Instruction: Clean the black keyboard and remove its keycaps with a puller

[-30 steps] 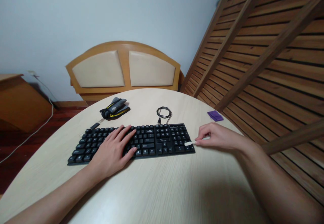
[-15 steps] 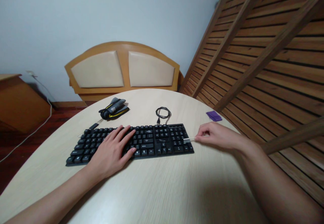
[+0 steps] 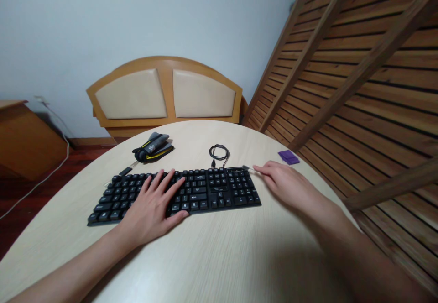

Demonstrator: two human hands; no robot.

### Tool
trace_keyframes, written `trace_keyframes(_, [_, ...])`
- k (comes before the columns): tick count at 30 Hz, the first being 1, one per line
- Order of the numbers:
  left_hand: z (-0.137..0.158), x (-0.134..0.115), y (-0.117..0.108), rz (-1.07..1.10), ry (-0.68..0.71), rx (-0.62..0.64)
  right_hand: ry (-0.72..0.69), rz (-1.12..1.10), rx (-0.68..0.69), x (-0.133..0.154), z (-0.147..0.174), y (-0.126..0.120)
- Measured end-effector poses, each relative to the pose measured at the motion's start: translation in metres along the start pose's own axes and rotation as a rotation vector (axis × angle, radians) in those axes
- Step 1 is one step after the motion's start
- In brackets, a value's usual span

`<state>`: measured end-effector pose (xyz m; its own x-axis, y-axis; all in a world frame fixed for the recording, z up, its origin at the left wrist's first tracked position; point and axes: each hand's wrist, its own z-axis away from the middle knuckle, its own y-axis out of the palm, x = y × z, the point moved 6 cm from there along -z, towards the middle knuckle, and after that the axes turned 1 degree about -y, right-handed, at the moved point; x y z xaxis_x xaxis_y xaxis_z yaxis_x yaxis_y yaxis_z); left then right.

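"Pale wall, one headboard with two padded panels, and one slatted wooden partition stand around one table. State the position of the principal item."

"One black keyboard lies flat on the table. All places below are given from it."

"Condition of the hands?"

"Two seen. Left hand: palm down across the keyboard's left half, fingers spread apart, clasping nothing visible. Right hand: just off the keyboard's far right corner, its grip together, clamped on one light-handled tool. The tool's tip is at that corner; contact cannot be confirmed."

"Progress?"

"Judged under way and unfinished, as the tool is in hand at the keyboard. Nothing visible separates keys dealt with from keys left, so no share can be certified. Keys beneath the left hand are covered and could not be inspected."

"Count the remainder."

"Coiled cable: one, just beyond the keyboard's far edge, with one plug. Grey-black bundle with yellow edging: one, beyond the far left part. Black-ended strip: one, between bundle and keyboard. Folded purple piece: one, beyond the far right corner, well apart."
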<state>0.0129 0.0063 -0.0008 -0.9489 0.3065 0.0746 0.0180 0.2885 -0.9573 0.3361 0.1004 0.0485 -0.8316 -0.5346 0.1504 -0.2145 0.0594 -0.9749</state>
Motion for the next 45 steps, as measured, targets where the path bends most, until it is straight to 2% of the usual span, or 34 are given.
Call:
trace_keyframes(6, [-0.003, 0.000, 0.000, 0.017, -0.040, -0.008, 0.110, -0.006, 0.021, 0.020, 0.001, 0.004])
trace_keyframes(11, [-0.005, -0.001, -0.001, 0.065, -0.056, -0.025, 0.193, -0.023, 0.010, 0.017, 0.001, 0.007])
trace_keyframes(17, [-0.004, 0.000, -0.004, 0.151, -0.050, -0.043, 0.178, -0.069, 0.045, 0.020, -0.002, 0.014])
trace_keyframes(22, [-0.003, 0.001, -0.003, 0.117, -0.027, -0.019, 0.208, -0.104, 0.088, 0.023, -0.001, 0.011])
trace_keyframes(26, [-0.004, 0.000, -0.002, 0.101, -0.027, -0.011, 0.231, -0.107, 0.074, 0.020, 0.001, 0.011])
trace_keyframes(36, [-0.003, 0.000, -0.003, 0.087, -0.022, -0.003, 0.220, -0.174, 0.092, 0.018, -0.003, 0.022])
trace_keyframes(45, [-0.003, 0.000, -0.003, 0.095, -0.022, -0.013, 0.208, -0.369, 0.151, 0.021, 0.003, 0.009])
